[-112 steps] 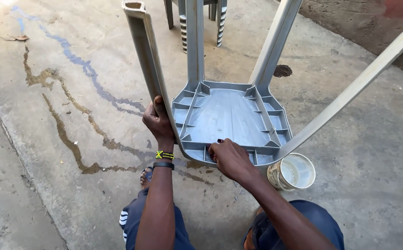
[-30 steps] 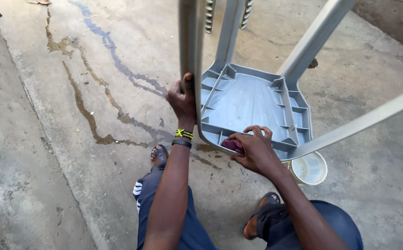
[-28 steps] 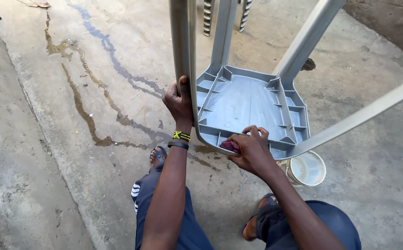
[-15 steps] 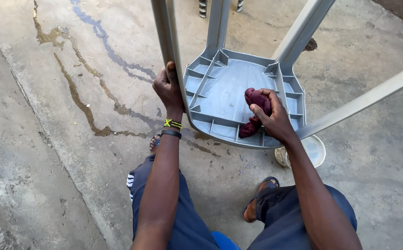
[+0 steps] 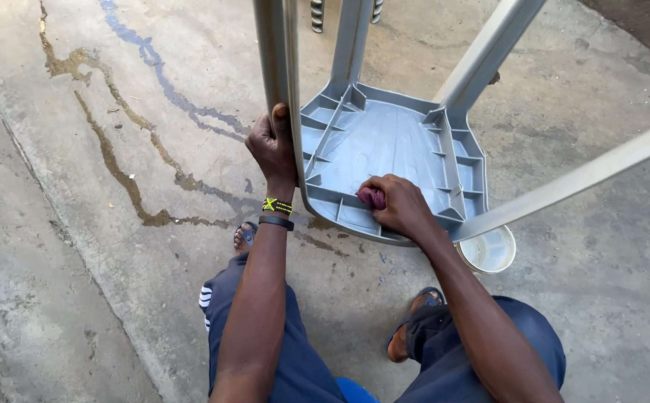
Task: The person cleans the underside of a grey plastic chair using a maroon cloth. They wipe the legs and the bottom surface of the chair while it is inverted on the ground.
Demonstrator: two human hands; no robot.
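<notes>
A grey plastic stool [image 5: 396,145] lies upside down on the concrete, its legs pointing up toward me. My left hand [image 5: 271,142] grips the near left leg just above the seat. A yellow-and-black beaded band and a dark band sit on that wrist. My right hand [image 5: 400,205] is closed on a dark red cloth [image 5: 372,198] and presses it against the ribbed underside of the seat, near the front rim.
A white plastic tub [image 5: 489,250] stands on the ground under the right leg. Wet streaks [image 5: 153,160] run across the concrete at the left. My sandalled feet [image 5: 247,235] rest below the stool. Legs of another piece of furniture [image 5: 316,15] show at the top.
My right hand has slid the cloth from the right side of the seat's underside back to the front rim. The left hand keeps its grip on the leg.
</notes>
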